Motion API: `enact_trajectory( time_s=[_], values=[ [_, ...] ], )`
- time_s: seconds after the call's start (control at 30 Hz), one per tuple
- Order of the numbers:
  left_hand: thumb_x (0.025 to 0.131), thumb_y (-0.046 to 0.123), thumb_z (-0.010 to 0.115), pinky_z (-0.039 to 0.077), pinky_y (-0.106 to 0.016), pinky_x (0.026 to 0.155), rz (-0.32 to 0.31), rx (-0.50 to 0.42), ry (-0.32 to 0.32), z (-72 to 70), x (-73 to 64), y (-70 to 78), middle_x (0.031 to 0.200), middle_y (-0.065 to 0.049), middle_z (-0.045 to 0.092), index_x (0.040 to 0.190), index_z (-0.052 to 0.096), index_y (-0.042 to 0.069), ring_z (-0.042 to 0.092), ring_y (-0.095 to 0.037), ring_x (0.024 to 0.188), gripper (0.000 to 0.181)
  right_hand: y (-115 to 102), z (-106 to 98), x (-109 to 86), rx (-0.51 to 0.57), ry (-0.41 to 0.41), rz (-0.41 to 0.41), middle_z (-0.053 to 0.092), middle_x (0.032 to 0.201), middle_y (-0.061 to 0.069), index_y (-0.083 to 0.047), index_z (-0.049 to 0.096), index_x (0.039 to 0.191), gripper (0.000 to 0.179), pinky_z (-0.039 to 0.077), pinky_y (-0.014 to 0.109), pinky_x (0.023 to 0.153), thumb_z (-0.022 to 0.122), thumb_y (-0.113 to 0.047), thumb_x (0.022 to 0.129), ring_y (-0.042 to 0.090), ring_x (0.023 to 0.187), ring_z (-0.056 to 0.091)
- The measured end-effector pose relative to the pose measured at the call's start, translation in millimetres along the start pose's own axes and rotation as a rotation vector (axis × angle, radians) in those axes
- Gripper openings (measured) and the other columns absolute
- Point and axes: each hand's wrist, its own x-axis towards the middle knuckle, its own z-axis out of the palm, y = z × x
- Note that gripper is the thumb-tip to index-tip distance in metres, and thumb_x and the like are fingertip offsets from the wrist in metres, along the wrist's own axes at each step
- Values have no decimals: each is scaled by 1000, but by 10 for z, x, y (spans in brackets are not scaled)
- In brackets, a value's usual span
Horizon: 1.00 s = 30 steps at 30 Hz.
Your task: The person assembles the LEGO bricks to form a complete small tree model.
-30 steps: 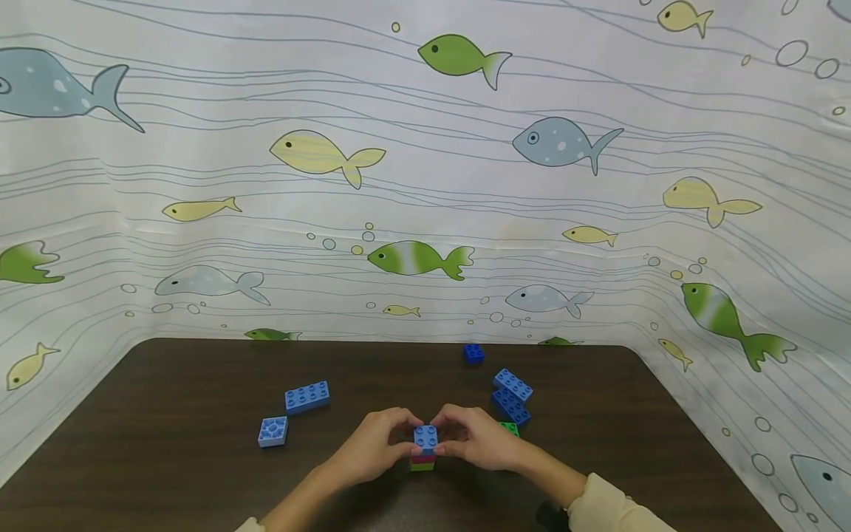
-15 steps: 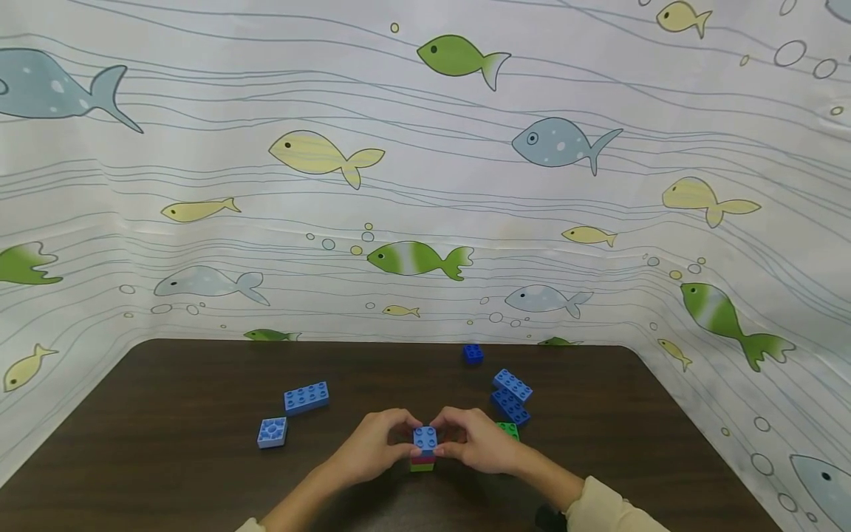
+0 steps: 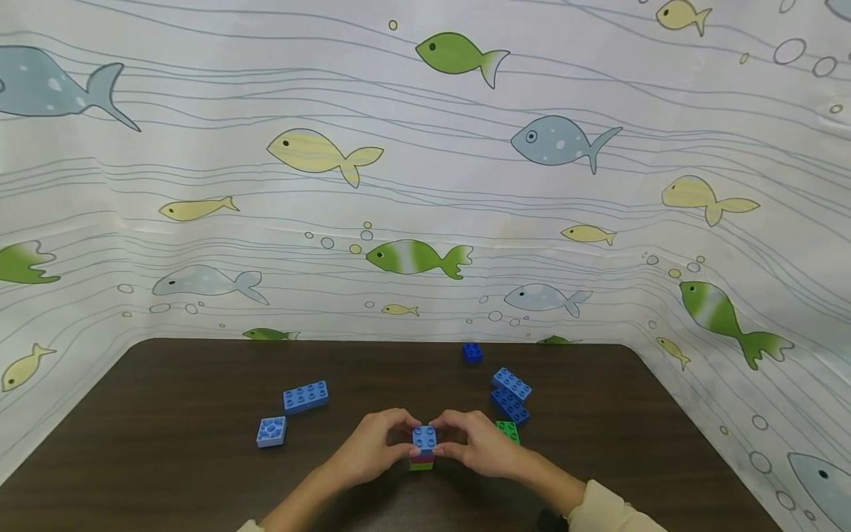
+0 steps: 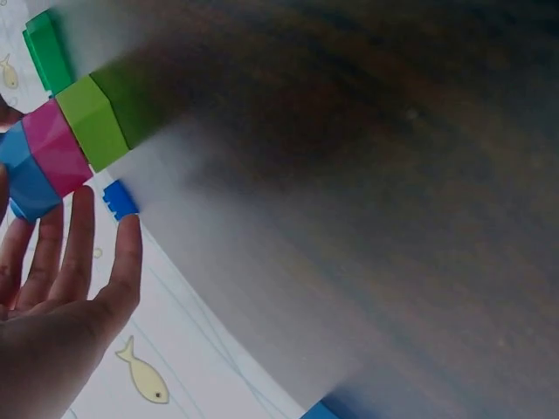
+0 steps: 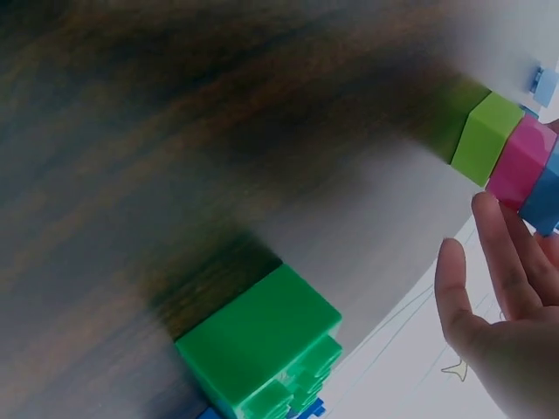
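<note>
A stack of three toy building bricks stands on the dark table in front of me: lime green brick (image 4: 92,122) at the bottom, magenta brick (image 4: 57,148) in the middle, light blue brick (image 3: 424,439) with studs on top. My left hand (image 3: 372,447) pinches the blue brick from the left between thumb and index finger. From the right, my right hand (image 3: 484,447) pinches the same brick likewise. The other fingers of each hand spread beside the stack in the wrist views.
A green brick (image 5: 262,332) lies just behind my right hand. Past it are a light blue brick (image 3: 512,383) overlapping a darker blue brick (image 3: 510,406), and a small blue brick (image 3: 473,353). To the left lie a long blue brick (image 3: 306,397) and an upturned one (image 3: 271,432).
My right hand has shifted slightly toward me, showing more of the green brick behind it. The left hand and the stack stay in place.
</note>
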Motion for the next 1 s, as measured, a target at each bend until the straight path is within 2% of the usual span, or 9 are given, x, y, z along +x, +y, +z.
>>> enact_trajectory(
  time_s=[0.1,0.33,0.5,0.63,0.83,1.0],
  values=[
    [82,12,68,48,-24,65,-1,10,-1,-6,3,0,97,-9,62,98,61,2,61,-30,88,20,4,-8,7,9,6,13,64,99,5,-4,59,107,24,49,23,73,64,-15,86,7,87,59],
    [82,11,68,50,-41,72,-17,12,-1,-17,11,18,96,-10,63,99,61,1,61,-30,89,21,-5,-22,7,45,-7,8,63,100,7,-4,58,107,23,49,23,75,63,-14,86,12,88,60],
    [83,12,68,49,-42,73,-16,10,-5,-11,9,7,96,-9,62,99,61,1,61,-30,90,21,26,-41,-4,22,-13,-18,64,101,7,-4,58,110,26,49,23,72,62,-16,87,12,88,61],
    [82,11,68,49,-41,76,-16,23,-1,-4,18,-4,96,-9,63,99,61,0,61,-30,89,21,39,-110,-40,-16,-5,29,64,101,8,-5,58,113,30,49,24,66,61,-22,88,8,85,58],
    [82,11,68,48,-42,78,-44,54,-3,-2,16,-22,97,-7,63,100,62,2,61,-27,90,21,45,-281,-136,-66,37,81,62,106,12,-2,57,115,35,48,25,70,59,-26,89,12,89,58],
    [83,13,68,49,-41,77,-27,68,-3,-10,8,-25,97,-8,63,101,61,2,61,-26,89,22,66,-413,-244,-104,79,132,62,99,8,-3,59,111,33,47,25,69,61,-27,88,11,86,56]
  ],
)
